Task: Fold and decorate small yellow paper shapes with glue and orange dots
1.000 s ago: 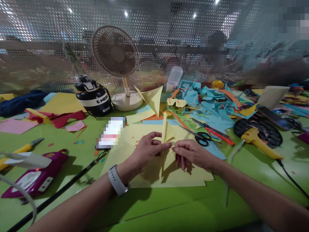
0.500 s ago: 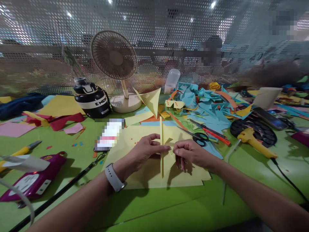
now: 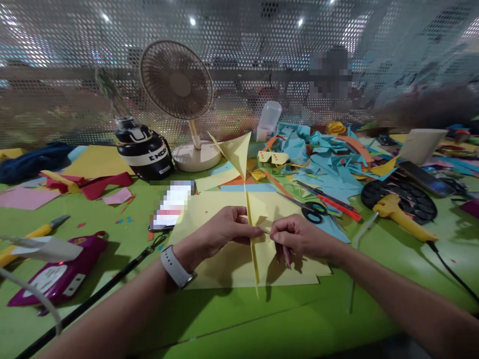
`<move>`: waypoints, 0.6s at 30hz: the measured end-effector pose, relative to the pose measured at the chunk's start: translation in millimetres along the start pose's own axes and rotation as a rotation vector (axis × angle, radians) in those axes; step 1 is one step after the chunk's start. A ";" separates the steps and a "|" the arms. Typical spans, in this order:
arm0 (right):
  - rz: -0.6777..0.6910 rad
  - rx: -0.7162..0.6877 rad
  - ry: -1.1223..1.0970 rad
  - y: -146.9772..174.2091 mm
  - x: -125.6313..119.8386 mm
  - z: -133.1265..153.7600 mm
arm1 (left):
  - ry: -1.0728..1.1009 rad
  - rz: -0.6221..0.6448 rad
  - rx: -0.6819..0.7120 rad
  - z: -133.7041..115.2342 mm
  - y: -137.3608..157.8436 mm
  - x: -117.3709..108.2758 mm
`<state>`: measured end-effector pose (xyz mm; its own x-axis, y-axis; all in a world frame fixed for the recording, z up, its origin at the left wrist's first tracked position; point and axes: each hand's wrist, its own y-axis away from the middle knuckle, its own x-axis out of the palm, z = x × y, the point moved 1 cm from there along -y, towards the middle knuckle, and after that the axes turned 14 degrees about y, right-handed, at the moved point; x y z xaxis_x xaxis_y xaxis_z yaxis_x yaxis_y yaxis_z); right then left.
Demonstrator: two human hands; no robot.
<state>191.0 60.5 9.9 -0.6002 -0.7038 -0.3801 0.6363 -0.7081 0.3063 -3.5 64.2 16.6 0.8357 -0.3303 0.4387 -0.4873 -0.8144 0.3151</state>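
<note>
My left hand (image 3: 228,225), with a pale band on its wrist, pinches a folded piece of pale yellow paper (image 3: 254,262) between thumb and fingers. The paper stands nearly edge-on to me, so its full shape is hard to read. Just to its right, my right hand (image 3: 295,235) is closed in a pinch close to my left thumb. A thin tip shows at its fingertips, too small to name. Beneath both hands lie flat sheets of yellow paper (image 3: 202,271) on the green table (image 3: 209,319).
Black-handled scissors (image 3: 313,212), a red-and-black cutter (image 3: 339,207) and a yellow glue gun (image 3: 404,217) lie to the right. Blue paper scraps (image 3: 325,154) pile up behind. A phone (image 3: 172,204), a fan (image 3: 196,155), a black bottle (image 3: 144,154) and a purple power strip (image 3: 63,274) are leftward.
The folded yellow paper has tilted slightly, its lower end swinging right and past the sheets' front edge. Both hands stay close together in their pinches. The view has shifted a little.
</note>
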 end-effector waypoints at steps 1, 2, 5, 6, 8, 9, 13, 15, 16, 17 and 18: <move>0.004 -0.001 -0.006 0.1 -0.3 -0.2 | 0.011 -0.005 -0.007 -0.6 0.0 0.1; 0.008 -0.002 -0.013 0.1 -0.4 -0.5 | 0.022 -0.012 -0.014 -1.1 0.1 0.4; 0.015 -0.006 -0.034 -0.4 -0.5 -1.9 | 0.043 -0.022 -0.030 -2.7 0.9 1.9; 0.013 -0.006 -0.042 -0.5 -0.5 -2.2 | 0.046 -0.024 -0.030 -3.0 1.1 2.2; 0.003 -0.006 -0.055 -0.5 -0.6 -2.3 | 0.058 -0.023 -0.031 -3.4 1.4 2.0; -0.004 -0.006 -0.061 -0.2 -0.8 -1.9 | 0.069 -0.017 -0.032 -3.4 1.4 1.4; -0.035 -0.017 -0.079 1.6 -2.2 1.3 | 0.124 0.001 -0.034 -3.0 0.7 -2.0; -0.038 -0.026 -0.083 2.4 -2.7 2.8 | 0.116 -0.023 -0.033 -2.7 0.5 -2.5; -0.036 -0.031 -0.087 2.5 -2.8 3.3 | 0.099 -0.037 -0.033 -2.4 0.5 -2.1; -0.034 -0.034 -0.094 2.5 -2.7 3.6 | 0.078 -0.046 -0.033 -2.2 0.7 -1.3; -0.037 -0.033 -0.099 2.2 -2.4 3.6 | 0.061 -0.048 -0.031 -1.8 0.9 -0.2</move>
<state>192.1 60.4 14.6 -0.6676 -0.6807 -0.3015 0.6273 -0.7325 0.2645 -4.5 64.4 18.3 0.8422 -0.2607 0.4720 -0.4550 -0.8133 0.3626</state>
